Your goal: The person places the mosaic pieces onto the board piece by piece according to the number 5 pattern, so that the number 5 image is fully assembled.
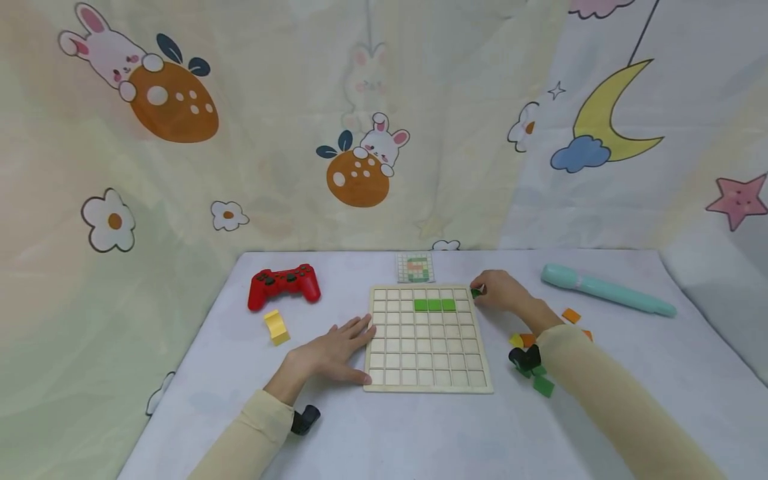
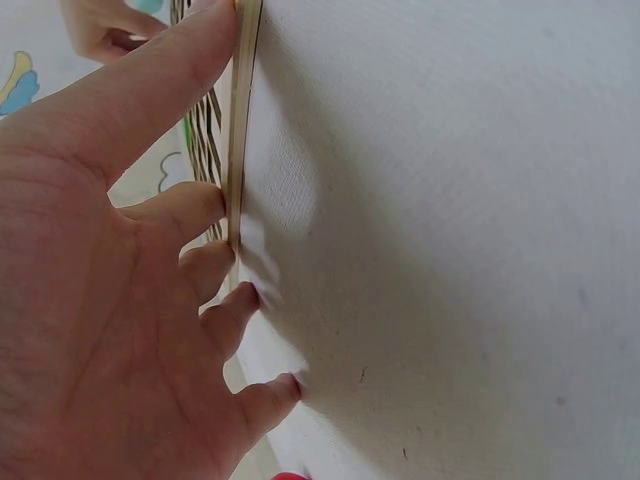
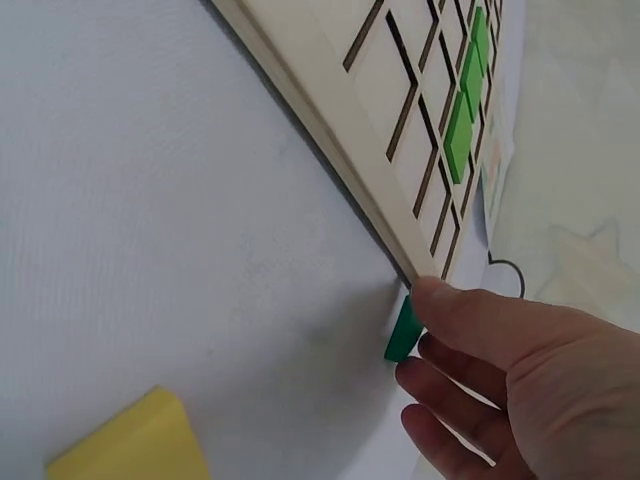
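Pinching a dark green tile (image 1: pixel 477 293) beside the board's (image 1: pixel 429 389) far right corner, toward the bench's (image 1: pixel 342 433) far edge: right hand (image 1: pixel 504 293), head view; left hand (image 1: pixel 333 350) spread at the board's left edge. Left wrist view: splayed fingers (image 2: pixel 185 210) touch the board. Right wrist view: tile between thumb (image 3: pixel 480 315) and fingers.

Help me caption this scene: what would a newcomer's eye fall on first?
Probably the big cartoon rabbit, upper left on the backdrop. Then the row of three green tiles on the pale grid board, and the red game controller to the board's left. The right hand pinches a darker green tile by the board's far right corner.
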